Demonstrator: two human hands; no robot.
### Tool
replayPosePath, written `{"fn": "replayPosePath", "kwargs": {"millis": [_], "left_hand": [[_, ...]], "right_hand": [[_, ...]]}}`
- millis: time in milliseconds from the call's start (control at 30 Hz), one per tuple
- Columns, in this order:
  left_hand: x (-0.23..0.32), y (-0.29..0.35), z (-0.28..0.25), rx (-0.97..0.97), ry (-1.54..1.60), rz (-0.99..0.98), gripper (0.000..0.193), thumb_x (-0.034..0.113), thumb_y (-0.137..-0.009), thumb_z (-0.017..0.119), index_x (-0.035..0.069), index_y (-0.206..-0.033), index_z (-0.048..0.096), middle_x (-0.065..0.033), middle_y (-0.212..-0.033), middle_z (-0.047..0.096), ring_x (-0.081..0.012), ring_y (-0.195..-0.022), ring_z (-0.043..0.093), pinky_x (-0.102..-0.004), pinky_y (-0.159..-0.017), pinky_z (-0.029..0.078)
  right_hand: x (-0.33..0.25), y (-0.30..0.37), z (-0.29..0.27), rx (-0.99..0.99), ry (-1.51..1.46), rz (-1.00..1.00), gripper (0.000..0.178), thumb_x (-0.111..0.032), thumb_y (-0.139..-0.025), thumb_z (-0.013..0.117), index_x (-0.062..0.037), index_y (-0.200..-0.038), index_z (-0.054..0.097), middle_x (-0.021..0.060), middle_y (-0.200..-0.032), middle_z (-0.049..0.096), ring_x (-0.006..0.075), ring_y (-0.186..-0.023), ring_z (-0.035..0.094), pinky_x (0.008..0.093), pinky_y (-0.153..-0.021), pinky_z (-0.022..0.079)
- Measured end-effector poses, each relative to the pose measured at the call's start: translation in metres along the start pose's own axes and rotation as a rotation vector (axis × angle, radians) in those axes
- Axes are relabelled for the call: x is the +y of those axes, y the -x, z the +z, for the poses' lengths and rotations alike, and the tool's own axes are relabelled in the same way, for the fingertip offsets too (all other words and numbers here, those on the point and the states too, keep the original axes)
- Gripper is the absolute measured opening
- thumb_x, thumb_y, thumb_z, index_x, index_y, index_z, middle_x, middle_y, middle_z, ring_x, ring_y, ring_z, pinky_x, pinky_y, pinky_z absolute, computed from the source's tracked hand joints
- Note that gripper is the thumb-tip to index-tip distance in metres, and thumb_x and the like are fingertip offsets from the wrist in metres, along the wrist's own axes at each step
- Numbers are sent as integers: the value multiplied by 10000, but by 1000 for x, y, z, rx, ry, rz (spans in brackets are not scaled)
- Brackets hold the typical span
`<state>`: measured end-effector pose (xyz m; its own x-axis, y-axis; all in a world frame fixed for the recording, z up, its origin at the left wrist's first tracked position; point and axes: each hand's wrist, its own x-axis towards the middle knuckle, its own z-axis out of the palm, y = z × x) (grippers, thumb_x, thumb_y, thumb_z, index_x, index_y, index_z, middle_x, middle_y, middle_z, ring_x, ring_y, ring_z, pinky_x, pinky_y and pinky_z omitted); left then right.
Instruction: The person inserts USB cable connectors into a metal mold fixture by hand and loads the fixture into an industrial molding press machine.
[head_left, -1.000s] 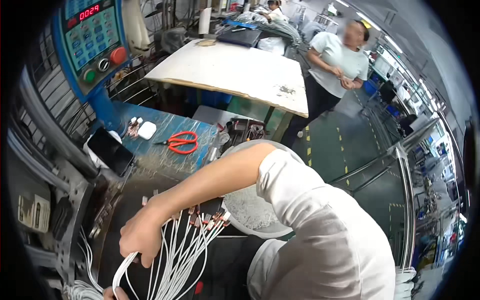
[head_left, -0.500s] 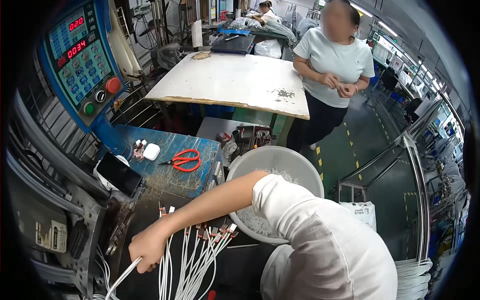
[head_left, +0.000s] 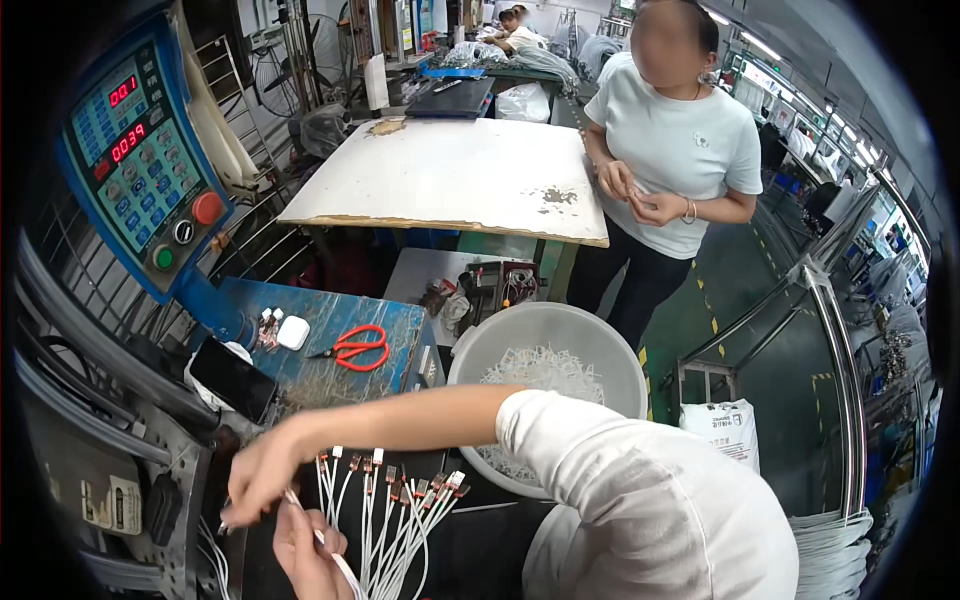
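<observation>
My left hand point(head_left: 308, 552) comes up from the lower edge, its thumb and fingers closed on a white cable point(head_left: 345, 575). Just left of it and higher, my right hand point(head_left: 262, 478) reaches across from the right. Its slightly blurred fingers are bunched and point down; what sits at their tips is too small to make out. Several white cables with small metal and orange plug ends point(head_left: 425, 488) lie fanned out beside my left hand on a dark surface. More white cables point(head_left: 212, 560) hang below my right fingertips, next to the machine's metal side.
A blue control panel point(head_left: 140, 150) stands at left. Red-handled snips point(head_left: 362, 348), a phone point(head_left: 232, 377) and a white case point(head_left: 293, 333) lie on the blue bench point(head_left: 400, 310). Beyond my arm is a grey tub point(head_left: 630, 375) of white scraps. A person point(head_left: 675, 150) stands by the white table point(head_left: 450, 160).
My right hand has left the cable bundle it gripped and moved slightly up and left. My left hand has come into view holding a cable. The panel's display has changed.
</observation>
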<state>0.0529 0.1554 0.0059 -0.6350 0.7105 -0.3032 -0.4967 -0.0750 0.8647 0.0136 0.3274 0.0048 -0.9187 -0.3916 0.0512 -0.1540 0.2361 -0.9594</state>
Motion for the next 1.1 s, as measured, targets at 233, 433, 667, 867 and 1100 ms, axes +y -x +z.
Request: {"fn": "replayPosePath", "kwargs": {"millis": [233,433,667,867,1100], "left_hand": [[-13,-7,-73,54,-121,-2,378,138,-1006,582,-74,-1311,513,-37,-807,552,-111,-627,470,-242,-592,424],[-39,-8,-164,-157,-871,774,279,135,-1006,579,-49,-1214,556,-106,-907,623,-176,-676,544,-285,-675,494],[-4,11,-87,131,-91,59,141,31,-942,661,75,-1058,593,-81,-940,605,-197,-800,581,-368,-754,528],[-14,10,-108,205,-134,71,159,-9,-922,667,58,-1040,585,-55,-916,605,-159,-761,576,-320,-712,529],[-22,5,-128,263,-209,67,178,-71,-916,625,50,-1039,582,-49,-906,613,-138,-748,582,-286,-692,531]], "right_hand": [[73,-31,26,241,557,-42,508,-445,-881,590,36,-1012,691,242,-1175,588,381,-1109,545,484,-936,388],[105,-60,42,372,856,-39,563,-330,-724,672,60,-1129,663,289,-1468,386,440,-1344,346,529,-1076,241],[83,-34,48,965,1132,-199,188,-247,-823,608,-89,-889,685,68,-894,624,239,-790,590,419,-713,441],[86,-41,53,911,1034,-117,289,-335,-827,569,-75,-846,694,144,-991,648,307,-967,584,459,-836,417],[88,-45,53,933,964,-140,267,-310,-833,597,-61,-855,692,157,-1012,640,335,-920,614,468,-807,459]]}}
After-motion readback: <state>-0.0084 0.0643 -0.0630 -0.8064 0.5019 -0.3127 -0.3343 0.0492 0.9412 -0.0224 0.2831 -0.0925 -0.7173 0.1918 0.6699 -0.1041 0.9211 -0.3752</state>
